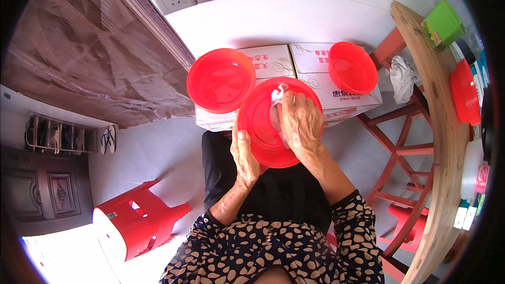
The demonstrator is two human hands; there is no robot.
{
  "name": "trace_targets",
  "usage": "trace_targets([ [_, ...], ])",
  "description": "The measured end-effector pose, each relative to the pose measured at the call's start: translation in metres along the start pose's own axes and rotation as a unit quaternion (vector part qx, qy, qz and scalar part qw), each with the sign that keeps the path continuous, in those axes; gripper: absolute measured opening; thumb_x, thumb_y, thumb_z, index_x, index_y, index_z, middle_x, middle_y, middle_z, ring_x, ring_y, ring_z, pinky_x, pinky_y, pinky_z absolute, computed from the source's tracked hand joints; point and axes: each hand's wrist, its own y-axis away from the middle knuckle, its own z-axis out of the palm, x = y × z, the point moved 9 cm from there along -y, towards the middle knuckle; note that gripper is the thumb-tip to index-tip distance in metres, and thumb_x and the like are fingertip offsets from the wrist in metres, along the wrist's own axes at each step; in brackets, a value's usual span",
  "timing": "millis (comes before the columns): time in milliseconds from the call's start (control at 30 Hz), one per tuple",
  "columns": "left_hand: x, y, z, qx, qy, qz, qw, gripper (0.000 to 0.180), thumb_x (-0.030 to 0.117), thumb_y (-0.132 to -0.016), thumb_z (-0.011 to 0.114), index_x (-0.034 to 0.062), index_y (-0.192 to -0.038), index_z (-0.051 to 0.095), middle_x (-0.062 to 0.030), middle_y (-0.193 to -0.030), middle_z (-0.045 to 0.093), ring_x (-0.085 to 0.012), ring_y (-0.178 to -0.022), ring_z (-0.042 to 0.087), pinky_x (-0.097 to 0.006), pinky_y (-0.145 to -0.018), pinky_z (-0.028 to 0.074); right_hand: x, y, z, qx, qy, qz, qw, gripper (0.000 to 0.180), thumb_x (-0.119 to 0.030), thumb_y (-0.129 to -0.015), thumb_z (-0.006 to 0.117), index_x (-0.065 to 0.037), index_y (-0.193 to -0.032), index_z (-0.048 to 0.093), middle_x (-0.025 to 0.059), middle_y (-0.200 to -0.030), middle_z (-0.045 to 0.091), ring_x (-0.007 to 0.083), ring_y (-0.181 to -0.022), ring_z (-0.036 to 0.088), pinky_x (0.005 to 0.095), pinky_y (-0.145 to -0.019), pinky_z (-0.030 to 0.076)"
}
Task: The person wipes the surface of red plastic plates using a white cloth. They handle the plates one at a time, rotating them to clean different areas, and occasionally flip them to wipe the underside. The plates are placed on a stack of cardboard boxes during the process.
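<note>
Over my lap, a round red plastic basin (258,126) is tilted toward me. My left hand (244,153) grips its near left rim, thumb on top and fingers hidden underneath. Inside the basin my right hand (301,121) presses a crumpled white cloth (280,94) against the inner surface; part of the cloth sticks out past the fingers. Beyond it, a second red basin (221,80) rests at the left on white cardboard boxes (310,63). A smaller red basin (353,67) sits on the boxes at the right.
A wooden table (447,142) on red legs runs along the right, bearing a green container (443,23) and another red basin (465,93). A white cloth (403,80) hangs by its legs. On the floor at left lies a red plastic stool (139,215); slippers (108,140) stand beside a shoe rack (60,135).
</note>
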Motion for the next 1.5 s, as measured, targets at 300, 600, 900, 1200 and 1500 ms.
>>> trace_targets([
  [300,-0.018,-0.003,-0.026,0.022,0.020,-0.027,0.999,0.050,0.044,-0.099,0.038,-0.0001,-0.118,0.053,-0.0068,-0.106,0.059,-0.0153,-0.096,0.056,-0.030,-0.086,0.045,-0.059,0.035,-0.009,-0.048,-0.384,-0.161,0.908,0.017,-0.012,-0.083,0.060,-0.002,-0.097,0.058,0.0110,-0.098,0.050,0.0264,-0.080,0.062,0.0351,-0.063,0.055],
  [600,-0.005,-0.008,-0.016,0.019,-0.021,-0.011,1.000,0.050,0.039,-0.100,0.036,-0.0022,-0.126,0.049,-0.0094,-0.118,0.055,-0.0165,-0.107,0.053,-0.032,-0.091,0.043,-0.043,-0.001,-0.036,0.100,-0.278,-0.184,0.937,0.030,-0.004,-0.073,0.060,-0.008,-0.103,0.059,0.0088,-0.093,0.053,0.0228,-0.081,0.057,0.0312,-0.065,0.053],
  [900,-0.006,-0.011,-0.021,0.014,-0.016,-0.043,0.999,0.057,0.035,-0.099,0.040,-0.0035,-0.140,0.033,-0.0144,-0.133,0.048,-0.0214,-0.122,0.045,-0.033,-0.104,0.033,-0.020,0.040,-0.011,-0.108,-0.222,-0.138,0.959,0.049,-0.017,-0.073,0.069,-0.006,-0.119,0.054,0.0232,-0.115,0.045,0.0393,-0.102,0.051,0.0406,-0.081,0.053],
  [1200,-0.004,-0.008,-0.029,0.014,-0.103,-0.038,0.994,0.050,0.040,-0.099,0.035,-0.0020,-0.121,0.051,-0.0100,-0.112,0.058,-0.0178,-0.101,0.054,-0.031,-0.087,0.044,-0.066,0.057,-0.016,-0.149,-0.437,-0.190,0.867,0.043,-0.012,-0.076,0.064,0.001,-0.116,0.052,0.0273,-0.119,0.042,0.0445,-0.115,0.045,0.0502,-0.094,0.043],
  [1500,0.018,-0.024,-0.014,-0.034,-0.107,0.014,0.994,0.052,0.036,-0.098,0.039,0.0011,-0.136,0.044,-0.0117,-0.121,0.056,-0.0190,-0.112,0.050,-0.033,-0.097,0.039,-0.039,0.070,-0.034,0.011,-0.165,-0.302,0.939,0.015,-0.014,-0.070,0.063,-0.010,-0.085,0.059,0.0049,-0.100,0.051,0.0232,-0.086,0.055,0.0362,-0.072,0.049],
])
